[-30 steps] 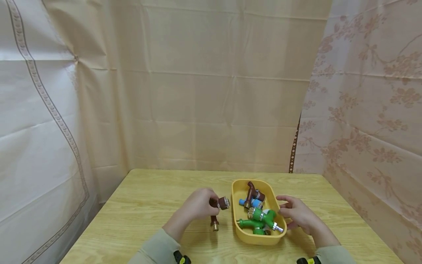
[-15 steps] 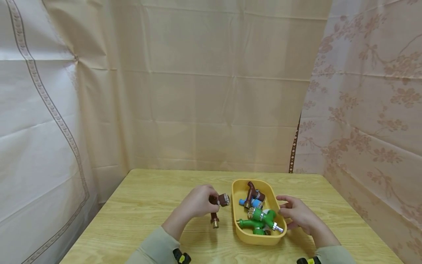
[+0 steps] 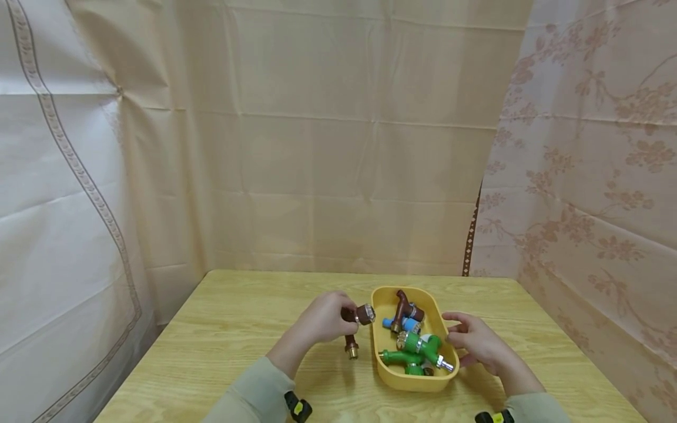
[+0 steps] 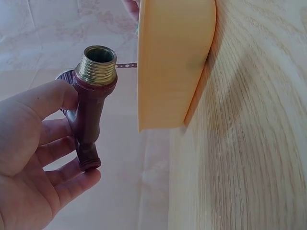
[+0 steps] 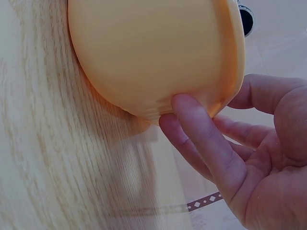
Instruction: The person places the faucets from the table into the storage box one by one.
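Note:
My left hand grips a dark brown tap above the table, just left of a yellow plastic bin. The left wrist view shows the tap's threaded brass end pointing at the camera, with thumb and fingers around the brown body. On the bin's other side, my right hand touches the outer wall; in the right wrist view its fingertips lie against that wall. Inside the bin are another brown tap, a blue tap and green taps, partly overlapping; something white is mostly hidden beneath.
The bin stands on a wood-grain table, right of its middle. A beige curtain hangs behind the far edge. Patterned cloth hangs on the right and pale cloth on the left.
My left hand has lifted slightly and moved right with the brown tap, closer to the bin's left rim. The right hand stays against the bin.

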A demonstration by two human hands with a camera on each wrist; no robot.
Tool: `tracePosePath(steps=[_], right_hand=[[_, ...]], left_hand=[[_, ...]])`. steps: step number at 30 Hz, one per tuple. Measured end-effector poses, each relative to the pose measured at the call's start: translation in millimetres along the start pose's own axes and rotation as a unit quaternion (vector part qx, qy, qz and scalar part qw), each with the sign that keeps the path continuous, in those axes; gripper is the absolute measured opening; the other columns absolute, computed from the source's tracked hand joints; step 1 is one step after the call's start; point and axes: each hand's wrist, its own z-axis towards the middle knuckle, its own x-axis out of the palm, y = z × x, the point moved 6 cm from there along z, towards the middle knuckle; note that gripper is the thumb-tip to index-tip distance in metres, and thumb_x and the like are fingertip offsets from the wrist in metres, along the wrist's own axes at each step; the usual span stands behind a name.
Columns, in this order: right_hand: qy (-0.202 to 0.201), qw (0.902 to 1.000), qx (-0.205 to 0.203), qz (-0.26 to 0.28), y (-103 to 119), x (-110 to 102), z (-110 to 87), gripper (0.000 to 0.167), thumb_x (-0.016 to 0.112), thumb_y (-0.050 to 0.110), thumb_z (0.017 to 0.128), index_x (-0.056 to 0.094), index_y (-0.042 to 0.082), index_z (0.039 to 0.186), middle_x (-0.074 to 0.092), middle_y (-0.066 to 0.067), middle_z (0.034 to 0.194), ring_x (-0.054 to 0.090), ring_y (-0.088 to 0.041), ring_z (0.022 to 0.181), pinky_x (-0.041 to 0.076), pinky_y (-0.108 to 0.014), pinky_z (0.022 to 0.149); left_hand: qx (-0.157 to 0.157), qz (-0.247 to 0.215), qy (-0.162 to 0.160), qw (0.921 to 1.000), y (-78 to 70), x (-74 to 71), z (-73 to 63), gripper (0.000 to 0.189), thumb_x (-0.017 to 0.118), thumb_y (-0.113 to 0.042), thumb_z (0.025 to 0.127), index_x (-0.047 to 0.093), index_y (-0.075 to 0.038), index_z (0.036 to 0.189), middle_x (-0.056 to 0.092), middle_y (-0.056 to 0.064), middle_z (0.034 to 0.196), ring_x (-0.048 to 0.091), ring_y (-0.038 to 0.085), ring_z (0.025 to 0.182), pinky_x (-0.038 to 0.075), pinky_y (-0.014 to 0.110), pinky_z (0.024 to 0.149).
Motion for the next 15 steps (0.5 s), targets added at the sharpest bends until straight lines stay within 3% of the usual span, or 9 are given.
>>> tracePosePath(steps=[15], right_hand=[[-0.003, 1.0, 0.004, -0.005, 0, 0, 0.4, 0.062, 0.06, 0.0, 0.093, 0.038, -0.004, 0.151, 0.057, -0.026, 0.121, 0.067, -0.029, 0.094, 0.061, -0.05, 0.065]], left_hand=[[-0.011, -0.001, -0.001, 0.9999, -5.0, 6.2, 17.1, 0.025, 0.08, -0.019, 0.082, 0.078, -0.012, 0.106, 0.061, -0.009, 0.091, 0.055, 0.008, 0.077, 0.049, 0.025, 0.067]])
